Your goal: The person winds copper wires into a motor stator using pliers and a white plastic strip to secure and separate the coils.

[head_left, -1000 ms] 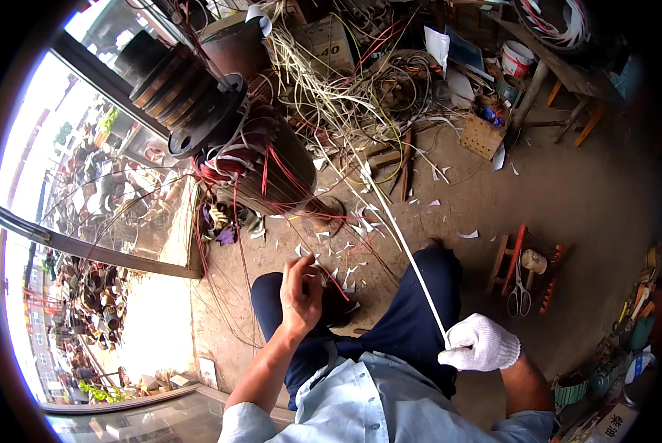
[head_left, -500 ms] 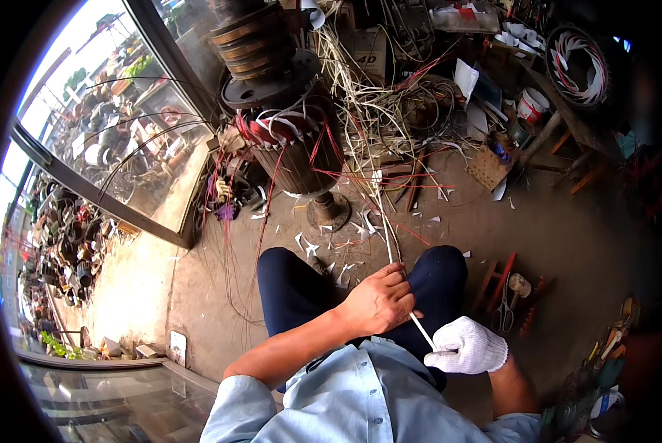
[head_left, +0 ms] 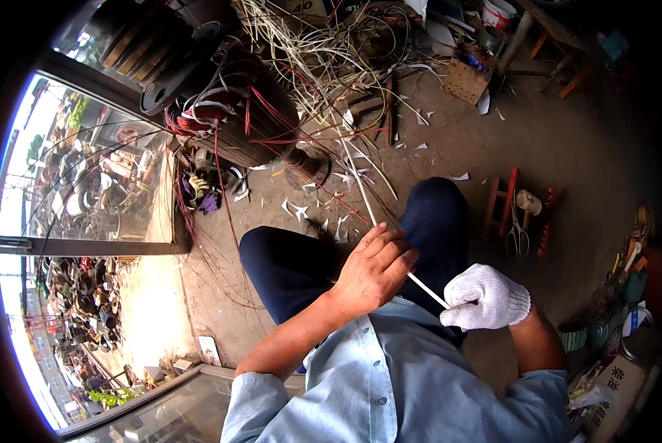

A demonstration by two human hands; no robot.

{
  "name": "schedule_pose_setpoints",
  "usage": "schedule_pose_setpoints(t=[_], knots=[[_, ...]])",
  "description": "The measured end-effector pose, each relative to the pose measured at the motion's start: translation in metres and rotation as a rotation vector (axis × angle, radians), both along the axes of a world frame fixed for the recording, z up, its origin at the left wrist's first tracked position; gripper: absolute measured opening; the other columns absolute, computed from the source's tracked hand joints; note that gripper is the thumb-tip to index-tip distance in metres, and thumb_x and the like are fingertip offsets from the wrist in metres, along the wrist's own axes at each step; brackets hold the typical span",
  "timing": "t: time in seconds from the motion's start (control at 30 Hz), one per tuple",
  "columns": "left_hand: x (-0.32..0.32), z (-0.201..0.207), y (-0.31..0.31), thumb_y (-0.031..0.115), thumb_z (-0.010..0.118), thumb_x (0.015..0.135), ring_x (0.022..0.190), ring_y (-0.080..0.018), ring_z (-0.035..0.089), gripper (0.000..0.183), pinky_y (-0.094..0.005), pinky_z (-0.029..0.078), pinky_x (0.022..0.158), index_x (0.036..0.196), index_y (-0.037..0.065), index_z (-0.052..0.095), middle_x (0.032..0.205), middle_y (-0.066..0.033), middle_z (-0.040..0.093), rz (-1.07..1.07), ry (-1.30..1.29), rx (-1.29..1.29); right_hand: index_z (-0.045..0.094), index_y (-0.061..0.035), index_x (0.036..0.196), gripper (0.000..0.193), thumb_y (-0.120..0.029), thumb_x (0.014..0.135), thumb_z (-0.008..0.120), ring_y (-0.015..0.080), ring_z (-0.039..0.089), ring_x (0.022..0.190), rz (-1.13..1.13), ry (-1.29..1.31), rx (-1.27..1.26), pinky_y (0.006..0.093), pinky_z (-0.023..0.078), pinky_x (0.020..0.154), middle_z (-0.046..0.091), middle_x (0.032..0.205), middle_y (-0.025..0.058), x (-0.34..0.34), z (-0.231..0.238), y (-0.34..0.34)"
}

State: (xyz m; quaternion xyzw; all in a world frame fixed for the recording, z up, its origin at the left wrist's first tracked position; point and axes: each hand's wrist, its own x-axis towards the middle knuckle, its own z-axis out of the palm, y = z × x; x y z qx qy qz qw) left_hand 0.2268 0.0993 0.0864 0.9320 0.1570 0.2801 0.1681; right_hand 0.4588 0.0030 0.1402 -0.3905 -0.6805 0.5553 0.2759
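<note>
A long thin white tube (head_left: 428, 289) runs slantwise across my lap, from the floor near a motor rotor (head_left: 251, 136) toward my right side. Around its middle my bare left hand (head_left: 375, 267) is closed, knuckles up. My right hand (head_left: 486, 297), in a white knitted glove, pinches the tube's near end between thumb and fingers. The rotor stands ahead on the left, with red wires and white sleeves coming out below its dark rings. Whether a wire lies inside the tube is hidden.
A tangle of pale and yellowish wires (head_left: 323, 59) spreads beyond the rotor. White paper scraps (head_left: 298, 211) litter the floor. Scissors (head_left: 518, 238) and a mallet (head_left: 529, 201) rest on a small red-legged stool to my right. A glass door frame (head_left: 95, 246) is at the left.
My view has turned, so the rotor sits farther left and more tilted. Both hands keep their hold on the white tube; the left fingers look slightly straighter.
</note>
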Motion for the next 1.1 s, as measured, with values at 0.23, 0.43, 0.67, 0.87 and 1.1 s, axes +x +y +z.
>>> schedule_pose_setpoints(t=[0.23,0.43,0.67,0.87,1.1], knots=[[0.016,-0.010,0.030,0.006,0.077,0.069,0.112,-0.0373,0.057,0.048,-0.0516,0.045,0.098,0.116,0.003,0.062,0.119,-0.0164,0.059,0.122,0.000,-0.046,0.070,0.0018,0.084,0.006,-0.004,0.085,0.070,0.0132,0.066,0.080,-0.355,0.268,-0.184,0.0252,0.052,0.071,0.070,0.089,0.0085,0.027,-0.005,0.005],[0.034,-0.035,0.046,-0.001,0.074,0.073,0.107,-0.0387,0.058,0.046,-0.0443,0.050,0.088,0.117,0.002,0.061,0.122,-0.0202,0.057,0.205,-0.030,-0.145,0.064,0.0081,0.102,0.023,-0.011,0.098,0.054,0.0250,0.066,0.087,-0.961,0.777,0.093,0.0360,0.056,0.081,0.067,0.092,0.0171,0.122,-0.051,0.078],[-0.010,-0.073,0.047,-0.001,0.071,0.076,0.103,-0.0364,0.059,0.033,-0.0431,0.049,0.088,0.108,0.002,0.064,0.113,-0.0166,0.060,0.269,0.249,-0.224,0.059,-0.0013,0.130,0.043,-0.022,0.092,0.063,0.0276,0.065,0.110,-1.273,-0.398,-0.033,0.0367,0.050,0.095,0.066,0.124,0.0135,0.199,-0.279,0.160],[-0.100,-0.055,0.059,0.004,0.064,0.081,0.110,-0.0367,0.056,0.020,-0.0488,0.042,0.098,0.101,0.002,0.065,0.111,-0.0158,0.061,0.579,0.631,0.090,0.069,-0.0023,0.109,0.037,-0.030,0.085,0.066,0.0351,0.066,0.102,-0.728,-0.587,-0.275,0.0402,0.052,0.089,0.070,0.106,0.0208,0.123,-0.422,0.215],[-0.113,-0.076,0.064,0.011,0.062,0.082,0.112,-0.0362,0.054,0.020,-0.0494,0.038,0.100,0.100,0.004,0.067,0.111,-0.0139,0.061,0.786,0.744,0.114,0.068,-0.0066,0.101,0.036,-0.038,0.083,0.069,0.0345,0.068,0.095,-0.408,-0.928,-0.256,0.0458,0.054,0.081,0.070,0.102,0.0171,0.067,-0.501,0.288]])
